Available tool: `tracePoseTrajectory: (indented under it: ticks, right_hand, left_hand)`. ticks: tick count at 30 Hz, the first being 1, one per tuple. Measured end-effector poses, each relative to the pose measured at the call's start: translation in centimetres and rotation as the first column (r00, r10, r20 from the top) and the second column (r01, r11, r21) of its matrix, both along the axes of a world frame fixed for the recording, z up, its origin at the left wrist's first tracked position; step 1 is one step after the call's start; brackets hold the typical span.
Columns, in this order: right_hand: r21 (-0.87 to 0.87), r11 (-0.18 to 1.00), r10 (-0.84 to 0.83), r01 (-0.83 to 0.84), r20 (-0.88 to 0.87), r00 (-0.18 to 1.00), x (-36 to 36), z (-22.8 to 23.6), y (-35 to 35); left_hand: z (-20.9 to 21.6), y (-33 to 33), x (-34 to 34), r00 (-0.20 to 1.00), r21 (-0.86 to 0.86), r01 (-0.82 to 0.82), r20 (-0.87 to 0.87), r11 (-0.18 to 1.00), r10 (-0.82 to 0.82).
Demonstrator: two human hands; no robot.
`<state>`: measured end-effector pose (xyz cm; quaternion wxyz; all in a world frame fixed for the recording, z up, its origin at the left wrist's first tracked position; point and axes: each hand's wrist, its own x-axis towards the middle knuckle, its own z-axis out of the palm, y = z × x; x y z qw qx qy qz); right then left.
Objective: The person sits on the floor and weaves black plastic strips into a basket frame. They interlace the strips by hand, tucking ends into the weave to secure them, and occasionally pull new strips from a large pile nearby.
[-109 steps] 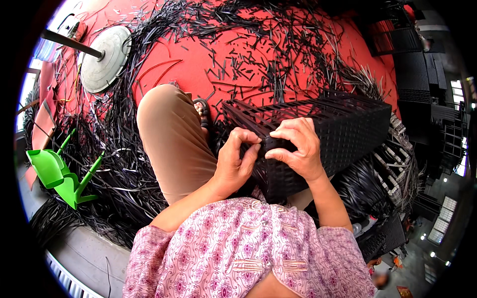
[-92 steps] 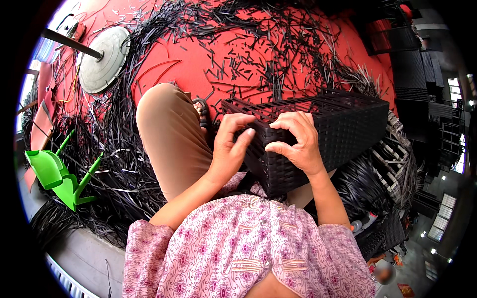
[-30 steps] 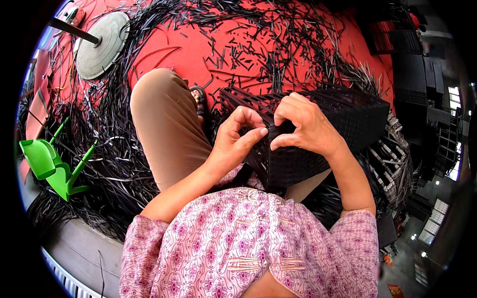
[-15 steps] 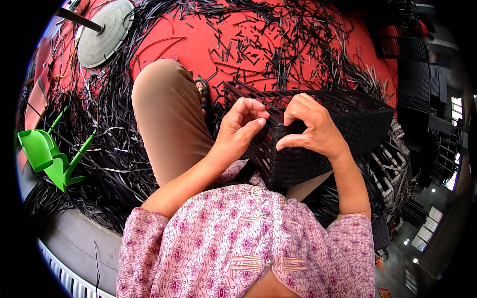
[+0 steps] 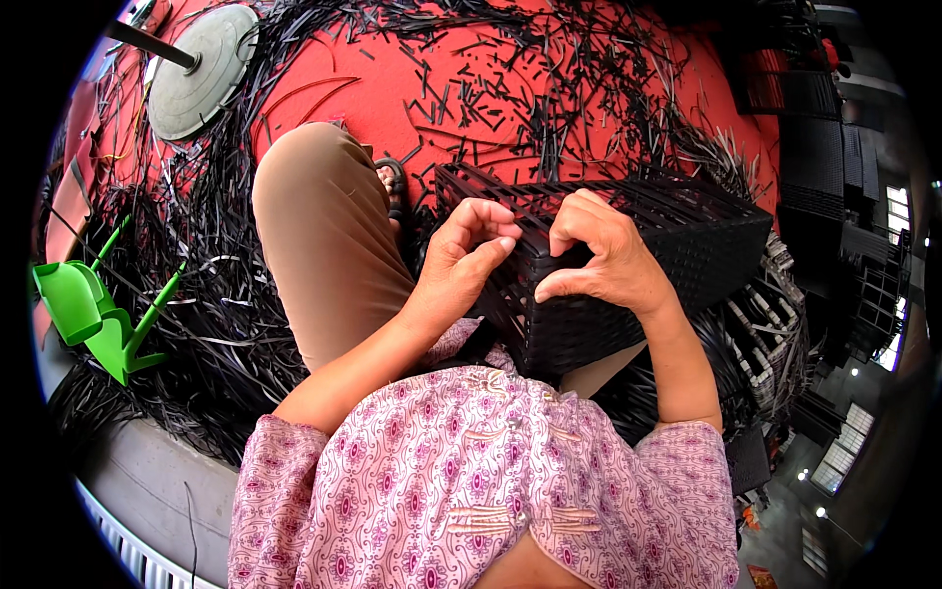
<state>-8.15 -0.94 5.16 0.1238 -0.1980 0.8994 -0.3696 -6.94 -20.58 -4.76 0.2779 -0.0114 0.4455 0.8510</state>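
Observation:
A black woven strap frame [image 5: 643,280], box-like with open slats on top and a tightly woven side, rests against my lap and reaches off to the right. At its near corner, my right hand [image 5: 610,253] curves in a C shape, thumb and fingers apart, with nothing visible between them. Just left of that corner, my left hand [image 5: 463,253] has its fingers curled and the thumb drawn close to the fingertips. Whatever that pinch holds, if anything, is too small or hidden to see.
Cut black strips [image 5: 471,98] litter the red floor [image 5: 368,69], and long tangled strips [image 5: 216,324] heap at the left. A green dustpan-like plastic piece [image 5: 74,299] lies there. A round grey base with a pole [image 5: 201,83] stands at the upper left. Dark woven panels [image 5: 819,172] stack at the right.
The whole view has shifted slightly, with my hands and the woven frame a little further left in the picture. The hands' pose against the corner looks nearly the same.

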Motion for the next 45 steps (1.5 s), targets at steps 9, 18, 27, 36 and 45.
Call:
tracePoseTrajectory:
  ticks: [9, 18, 27, 36, 45]
  right_hand:
    - [-0.017, 1.000, 0.021, -0.021, 0.000, 1.000, 0.6, 0.1, 0.3]
    - [-0.022, 0.999, 0.030, -0.033, -0.091, 0.995, 1.6, -0.7, 0.9]
    - [0.030, 0.984, -0.174, 0.176, -0.053, 0.983, 2.3, 0.3, 3.8]
    - [0.050, 0.990, -0.136, 0.133, 0.076, 0.988, 1.6, 0.5, 5.3]
    - [-0.014, 0.994, -0.103, 0.105, 0.111, 0.988, 1.2, 0.0, 5.7]
  left_hand:
    - [0.2, 0.3, 0.3, 1.000, 0.010, 0.004, 0.020, 1.000, -0.004]
    - [0.5, 0.7, 0.8, 0.996, -0.115, 0.012, -0.088, 0.993, -0.023]
    - [1.0, 1.1, -0.6, 0.879, -0.298, 0.020, -0.450, 0.954, -0.159]
    - [4.4, 1.8, -1.1, 0.695, -0.397, -0.100, -0.684, 0.912, -0.222]
    - [5.5, 3.2, -0.3, 0.603, -0.590, -0.229, -0.711, 0.774, -0.363]
